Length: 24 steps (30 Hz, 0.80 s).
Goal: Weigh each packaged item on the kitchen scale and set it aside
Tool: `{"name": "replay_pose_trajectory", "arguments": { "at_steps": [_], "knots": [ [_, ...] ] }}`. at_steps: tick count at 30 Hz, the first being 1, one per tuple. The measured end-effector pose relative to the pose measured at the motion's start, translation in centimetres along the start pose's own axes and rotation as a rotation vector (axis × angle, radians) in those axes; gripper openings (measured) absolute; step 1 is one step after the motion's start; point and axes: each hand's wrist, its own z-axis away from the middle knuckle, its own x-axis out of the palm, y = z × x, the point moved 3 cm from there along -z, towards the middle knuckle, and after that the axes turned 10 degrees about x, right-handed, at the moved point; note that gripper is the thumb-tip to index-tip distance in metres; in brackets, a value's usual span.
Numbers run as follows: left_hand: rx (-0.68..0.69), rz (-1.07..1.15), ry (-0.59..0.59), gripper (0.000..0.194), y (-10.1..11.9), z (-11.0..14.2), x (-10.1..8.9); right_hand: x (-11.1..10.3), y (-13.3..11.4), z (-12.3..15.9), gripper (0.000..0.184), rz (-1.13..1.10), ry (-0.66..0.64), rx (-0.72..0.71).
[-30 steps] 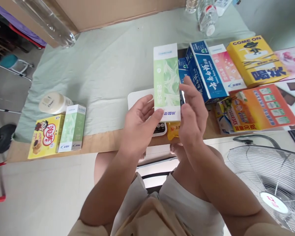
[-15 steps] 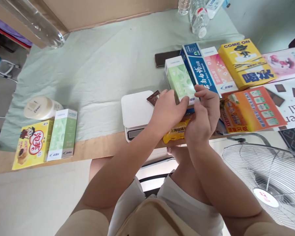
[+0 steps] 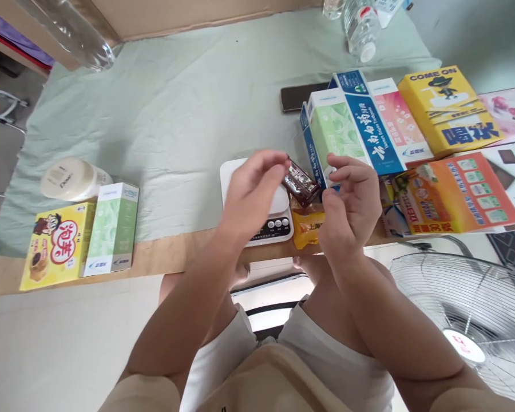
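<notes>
My left hand [image 3: 254,187] hovers over the white kitchen scale [image 3: 228,171], its fingers bent and thumb apart. Its fingertips overlap the upper corner of a shiny brown wrapped snack packet [image 3: 301,184], which lies slanted at the scale's right edge. Nothing shows in the palm. To the right, my right hand [image 3: 351,200] is open with curled, spread fingers, in front of a green-and-white box [image 3: 335,123]. A yellow soap packet [image 3: 306,226] sits between the scale and my right wrist. Blue toothpaste boxes [image 3: 371,126] flank the green box.
A yellow drink box [image 3: 450,109] and an orange carton [image 3: 463,191] stand right. At left are a cream jar [image 3: 71,178], a yellow snack box [image 3: 58,246] and another green box [image 3: 111,229]. A fan [image 3: 463,309] stands below the table's right edge.
My left hand has moved left off the brown packet and over the scale. The packet now lies farther right, mostly uncovered. My right hand has stayed nearly in place. The view has shifted slightly.
</notes>
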Motion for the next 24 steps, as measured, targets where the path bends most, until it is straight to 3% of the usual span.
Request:
{"name": "replay_pose_trajectory", "arguments": {
  "at_steps": [2, 6, 8, 14, 17, 20, 24],
  "knots": [
    [0.028, 0.009, 0.104, 0.011, -0.1, 1.7, -3.8, 0.6, -0.6, 0.2, 0.016, -0.015, -0.062, 0.013],
    [-0.065, -0.037, 0.321, 0.015, -1.2, 5.2, -10.2, 2.4, -2.1, 1.2, 0.015, -0.051, -0.204, -0.003],
    [-0.056, -0.081, 0.345, 0.013, -1.0, 6.3, -12.4, 3.5, -3.0, 2.2, 0.015, -0.042, -0.283, -0.022],
    [0.218, -0.196, 0.364, 0.016, 3.3, 8.2, -18.0, 8.0, -5.8, 7.0, 0.019, -0.03, -0.596, 0.093],
    [0.182, -0.326, 0.429, 0.016, 3.7, 9.4, -22.0, 11.4, -8.1, 9.1, 0.024, 0.056, -0.775, 0.067],
    [0.062, -0.358, 0.471, 0.015, 2.3, 10.4, -25.8, 16.0, -10.1, 10.8, 0.027, 0.195, -0.901, -0.001],
    [-0.039, -0.3, 0.444, 0.024, 0.7, 10.5, -28.3, 22.5, -11.7, 13.6, 0.046, 0.329, -1.026, -0.158]
  ]
}}
